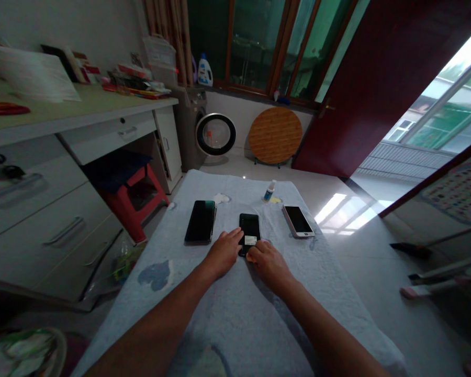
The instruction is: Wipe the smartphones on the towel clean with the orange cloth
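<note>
A black smartphone [250, 225] lies face up on a cloth-covered table [220, 335], with a small whitish label or patch on the lower part of its screen. My left hand [224, 252] rests at the phone's left edge, fingers stretched out and touching it. Curled at the lower right corner is my right hand [270, 263], its fingers bent together. Something small and orange shows under those fingertips; I cannot tell what it is. To the left lies a larger black tablet or phone [200, 222]. A white phone with a dark screen [298, 221] lies on the right.
A small spray bottle [269, 191] stands near the table's far edge. On the left are a drawer cabinet [68, 225] and a red stool [135, 196]. Beyond the table are a washing machine with its round door [215, 134] open and a round wooden tabletop [275, 135].
</note>
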Demonstrator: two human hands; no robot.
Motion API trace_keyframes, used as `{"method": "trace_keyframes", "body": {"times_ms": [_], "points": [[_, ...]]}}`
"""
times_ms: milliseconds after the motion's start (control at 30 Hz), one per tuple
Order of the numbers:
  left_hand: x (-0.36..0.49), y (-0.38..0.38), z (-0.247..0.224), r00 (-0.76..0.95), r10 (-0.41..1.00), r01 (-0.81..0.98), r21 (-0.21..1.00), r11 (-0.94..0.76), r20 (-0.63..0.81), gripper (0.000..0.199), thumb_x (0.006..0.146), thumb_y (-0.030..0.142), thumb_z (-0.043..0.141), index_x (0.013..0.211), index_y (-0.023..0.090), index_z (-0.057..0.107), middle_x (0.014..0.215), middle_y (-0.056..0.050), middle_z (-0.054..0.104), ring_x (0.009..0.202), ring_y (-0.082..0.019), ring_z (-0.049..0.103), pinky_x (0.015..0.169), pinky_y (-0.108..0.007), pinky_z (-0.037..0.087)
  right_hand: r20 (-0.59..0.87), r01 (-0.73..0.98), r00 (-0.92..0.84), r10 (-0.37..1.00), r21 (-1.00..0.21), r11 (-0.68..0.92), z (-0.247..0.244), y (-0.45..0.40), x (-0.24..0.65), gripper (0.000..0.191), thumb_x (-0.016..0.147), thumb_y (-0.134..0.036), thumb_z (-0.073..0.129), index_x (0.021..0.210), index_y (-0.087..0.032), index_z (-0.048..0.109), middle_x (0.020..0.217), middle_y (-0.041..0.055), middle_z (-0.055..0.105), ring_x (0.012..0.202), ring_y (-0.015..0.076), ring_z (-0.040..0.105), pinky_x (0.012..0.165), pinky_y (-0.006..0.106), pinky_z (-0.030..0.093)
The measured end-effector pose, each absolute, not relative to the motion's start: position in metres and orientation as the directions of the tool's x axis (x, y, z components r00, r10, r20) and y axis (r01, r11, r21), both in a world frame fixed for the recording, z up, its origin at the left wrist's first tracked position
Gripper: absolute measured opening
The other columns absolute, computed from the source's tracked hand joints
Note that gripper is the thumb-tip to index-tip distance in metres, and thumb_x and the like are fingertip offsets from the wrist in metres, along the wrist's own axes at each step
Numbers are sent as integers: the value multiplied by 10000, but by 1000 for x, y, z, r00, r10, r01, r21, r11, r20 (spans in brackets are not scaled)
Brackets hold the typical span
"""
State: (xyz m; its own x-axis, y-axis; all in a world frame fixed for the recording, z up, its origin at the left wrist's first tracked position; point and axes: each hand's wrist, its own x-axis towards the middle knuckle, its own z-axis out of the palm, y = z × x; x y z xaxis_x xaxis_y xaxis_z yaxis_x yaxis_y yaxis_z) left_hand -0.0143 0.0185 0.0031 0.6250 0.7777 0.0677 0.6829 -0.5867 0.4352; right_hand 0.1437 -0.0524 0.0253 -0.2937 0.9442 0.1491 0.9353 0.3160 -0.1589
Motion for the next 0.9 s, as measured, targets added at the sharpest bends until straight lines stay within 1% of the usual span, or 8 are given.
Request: {"method": "trace_keyframes", "body": {"times_ms": [133, 233, 400, 567, 667, 733, 800, 900], "points": [[-17, 19, 4, 641, 763, 650, 467, -600, 88, 477, 893, 135, 390, 1360, 123, 481, 1473, -130, 440, 1359, -210, 408, 1114, -382, 310, 140, 934, -325, 935, -111, 341, 22, -41, 122, 124, 932, -228, 546, 932, -187, 663, 884, 49, 612, 842, 181, 536, 752, 288, 363], [-19, 20, 1, 637, 765, 640, 487, -594, 94, 494, 880, 123, 392, 1366, 135, 480, 1474, -118, 441, 1355, -200, 415, 1106, -366, 323, 132, 935, -324, 937, -102, 338, 22, -39, 115, 147, 942, -229, 524, 996, -176, 651, 913, 63, 612, 858, 183, 539, 740, 287, 366], [-19, 20, -2, 622, 778, 657, 481, -581, 90, 530, 871, 62, 348, 1381, 147, 467, 1479, -103, 438, 1348, -186, 422, 1095, -371, 333, 132, 949, -290, 948, -89, 303, 20, -47, 126, 164, 950, -199, 491, 891, -176, 642, 874, 55, 608, 819, 177, 536, 754, 289, 364], [-20, 19, 2, 608, 789, 673, 474, -568, 83, 596, 824, 9, 329, 1386, 150, 470, 1488, -83, 429, 1322, -185, 449, 1090, -356, 339, 104, 973, -184, 977, -124, 196, 24, -58, 150, 148, 939, -176, 493, 898, -173, 636, 929, 72, 616, 860, 179, 545, 755, 271, 369], [-19, 18, 7, 608, 793, 684, 475, -554, 50, 650, 774, 5, 361, 1396, 167, 458, 1499, -71, 413, 1334, -188, 436, 1103, -370, 322, 87, 977, -110, 990, -175, 124, 31, -62, 165, 159, 931, -163, 494, 886, -174, 646, 900, 62, 601, 838, 165, 544, 734, 255, 371], [-19, 16, 10, 615, 788, 683, 479, -551, 30, 647, 759, 59, 423, 1400, 139, 449, 1508, -96, 395, 1357, -215, 407, 1117, -374, 304, 109, 962, -85, 990, -248, 110, 35, -63, 170, 181, 934, -170, 489, 869, -178, 657, 867, 46, 576, 809, 150, 537, 718, 242, 373], [-20, 14, 13, 623, 782, 675, 484, -557, 30, 660, 752, 166, 521, 1404, 104, 437, 1511, -131, 381, 1368, -259, 386, 1131, -380, 287, 155, 926, -98, 983, -348, 148, 36, -63, 171, 199, 939, -179, 484, 874, -183, 672, 866, 35, 552, 800, 136, 529, 714, 229, 380], [-20, 12, 14, 624, 780, 663, 498, -558, 44, 735, 750, 353, 634, 1408, 103, 424, 1504, -152, 386, 1359, -302, 390, 1128, -399, 295, 208, 857, -165, 964, -454, 245, 30, -61, 165, 199, 935, -193, 501, 876, -187, 692, 879, 32, 535, 803, 127, 522, 715, 219, 391]]}}
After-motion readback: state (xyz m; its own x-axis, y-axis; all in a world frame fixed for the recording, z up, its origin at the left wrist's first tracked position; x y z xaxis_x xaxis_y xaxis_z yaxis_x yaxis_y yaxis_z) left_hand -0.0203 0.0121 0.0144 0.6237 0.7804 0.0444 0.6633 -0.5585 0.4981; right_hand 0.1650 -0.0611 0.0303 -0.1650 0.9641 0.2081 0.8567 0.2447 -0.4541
